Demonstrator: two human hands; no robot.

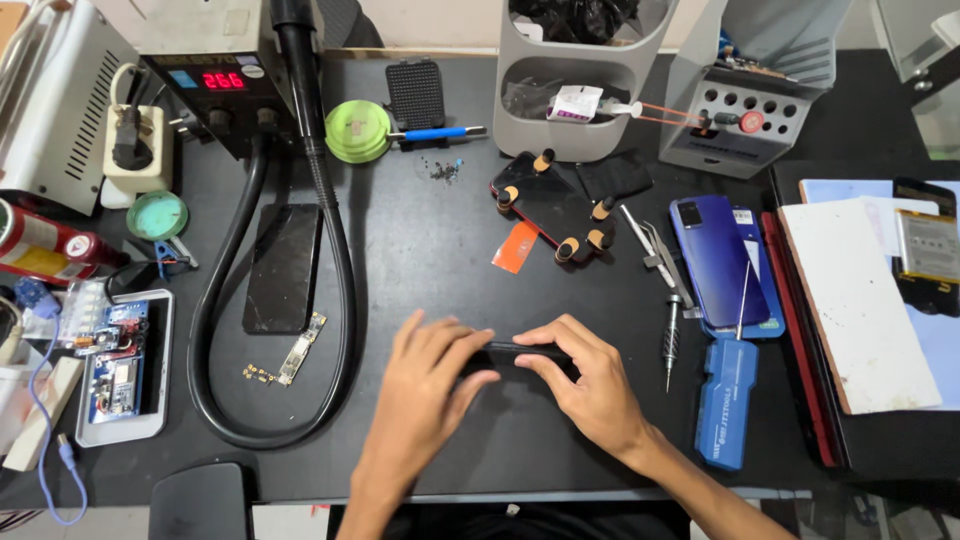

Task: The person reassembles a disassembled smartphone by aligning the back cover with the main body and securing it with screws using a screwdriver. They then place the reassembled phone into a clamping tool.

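Both my hands close on a dark, slim phone [512,352] held edge-on just above the black work mat [430,240] near the front edge. My left hand [432,375] grips its left end with the thumb underneath. My right hand [585,380] pinches the right end, fingers curled over the top. Most of the phone is hidden by my fingers.
A black phone clamped with small clips [550,205] lies behind, beside an orange pry card [516,246]. A loose dark screen [284,268] and circuit board [302,347] sit left inside a hot-air hose loop [340,300]. Blue phone [718,260], screwdriver [670,340], tweezers [655,245] and blue tool [725,400] lie right.
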